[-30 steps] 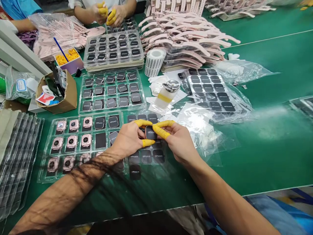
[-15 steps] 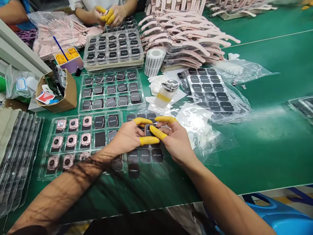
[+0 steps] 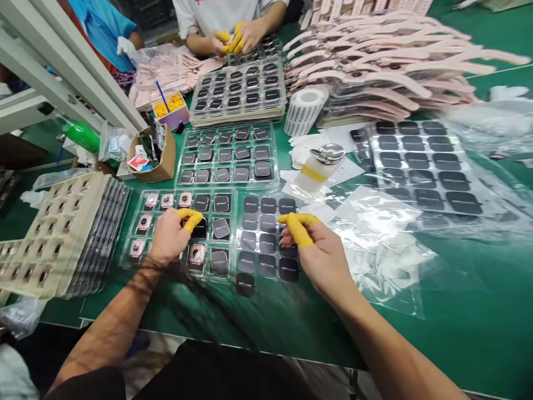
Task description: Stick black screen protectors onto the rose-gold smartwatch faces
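Note:
My left hand (image 3: 174, 236), with yellow finger cots, pinches the near edge of a black-faced watch case (image 3: 200, 228) in a compartment of the clear plastic tray (image 3: 125, 256). Part of that watch case is hidden by my fingers. Around it lie pink watch cases (image 3: 196, 254) and black-covered ones (image 3: 220, 228). Over the right side of a sheet of black screen films (image 3: 266, 243), my right hand (image 3: 314, 239) has its yellow-covered finger and thumb pressed together. Whatever may be between them is too small to make out.
A pump bottle (image 3: 320, 166) and a label roll (image 3: 306, 111) stand beyond the films. Bagged film sheets (image 3: 425, 166) lie right. Stacked trays (image 3: 79, 233) and a cardboard box (image 3: 160, 161) are left. Across the table, a person's hands (image 3: 239, 39) work near pink straps (image 3: 366, 61).
Both hands were together on the watch case above the films. Now the left has carried it left into the tray, and the right has come away from it. The view has shifted left.

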`<state>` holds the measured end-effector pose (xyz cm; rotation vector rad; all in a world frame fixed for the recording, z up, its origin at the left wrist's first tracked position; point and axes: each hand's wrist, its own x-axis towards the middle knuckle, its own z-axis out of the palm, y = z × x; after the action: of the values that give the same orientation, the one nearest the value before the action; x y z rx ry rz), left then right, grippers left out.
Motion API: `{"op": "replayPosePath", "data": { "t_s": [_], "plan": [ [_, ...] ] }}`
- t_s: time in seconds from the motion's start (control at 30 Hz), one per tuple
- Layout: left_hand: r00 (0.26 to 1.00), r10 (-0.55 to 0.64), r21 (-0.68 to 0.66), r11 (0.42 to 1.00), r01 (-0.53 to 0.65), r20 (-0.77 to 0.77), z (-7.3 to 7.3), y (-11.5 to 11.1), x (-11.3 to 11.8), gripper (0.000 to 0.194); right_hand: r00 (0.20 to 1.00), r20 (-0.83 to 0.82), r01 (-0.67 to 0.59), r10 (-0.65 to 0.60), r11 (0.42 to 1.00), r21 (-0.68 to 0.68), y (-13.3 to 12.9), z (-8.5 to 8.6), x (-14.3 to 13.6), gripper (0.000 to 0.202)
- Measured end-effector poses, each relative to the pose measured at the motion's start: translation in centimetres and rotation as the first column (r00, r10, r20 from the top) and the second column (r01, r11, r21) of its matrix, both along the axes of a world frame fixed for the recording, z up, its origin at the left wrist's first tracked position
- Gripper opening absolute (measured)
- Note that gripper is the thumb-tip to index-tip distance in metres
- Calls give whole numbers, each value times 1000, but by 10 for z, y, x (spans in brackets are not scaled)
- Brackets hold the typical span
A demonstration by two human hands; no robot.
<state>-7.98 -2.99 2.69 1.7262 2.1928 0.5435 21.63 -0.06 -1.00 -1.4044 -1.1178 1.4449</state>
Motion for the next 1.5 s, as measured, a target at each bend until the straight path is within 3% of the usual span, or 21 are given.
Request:
{"op": "replayPosePath", "data": {
  "t_s": [0.1,0.2,0.37,0.47,0.57,0.67,0.77,0.83,0.9,1.0,1.03,1.07,1.13,1.23,1.37,1.5],
  "plan": [
    [971,-105,87,988,126,-215,-9,-9,-5,19,998,49,-26,26,1000,10,-1,0,1,41],
    [936,-222,48,969,244,-275,-8,-8,-8,16,997,78,-18,18,1000,2,0,1,2,38],
    [891,-377,-98,926,364,-251,23,-11,-22,33,994,101,-32,31,1000,1,2,5,2,30],
    [805,-570,-236,815,529,-163,42,-20,-21,26,990,135,-39,39,999,-1,1,5,2,28],
    [695,-705,-389,686,615,-144,49,-32,-15,30,989,144,-40,41,999,-11,2,2,2,29],
    [647,-729,-406,673,619,-223,47,-41,-13,32,993,107,-56,55,998,5,3,-3,2,31],
    [615,-750,-321,661,679,-242,41,-46,-22,31,994,89,-70,69,997,20,5,-7,0,33],
    [643,-735,-210,678,704,-218,38,-47,-30,29,994,81,-69,67,997,23,5,-6,-1,34],
    [727,-674,-71,738,671,-133,36,-42,-30,24,997,52,-63,61,997,43,4,-4,-3,33],
    [869,-443,107,896,430,218,32,-23,-3,27,998,-23,-52,55,990,128,2,0,-4,30],
    [856,-340,109,940,323,389,29,-14,13,31,998,-42,-48,55,985,163,2,0,-5,30],
    [787,-250,64,963,261,564,25,-4,31,35,997,-56,-44,56,979,197,2,0,-5,31],
    [608,-131,-57,958,280,783,14,15,68,41,995,-82,-37,58,972,232,4,-2,-4,35],
    [472,-88,-110,920,376,877,-4,34,107,59,993,-104,-37,58,979,199,9,-6,-2,38],
    [463,-116,-91,911,402,879,-18,34,121,84,999,-45,0,9,980,199,9,-13,-3,25],
    [519,-77,-106,944,314,851,-16,29,120,71,998,34,44,-61,931,362,3,-8,-8,7]
  ]
}}
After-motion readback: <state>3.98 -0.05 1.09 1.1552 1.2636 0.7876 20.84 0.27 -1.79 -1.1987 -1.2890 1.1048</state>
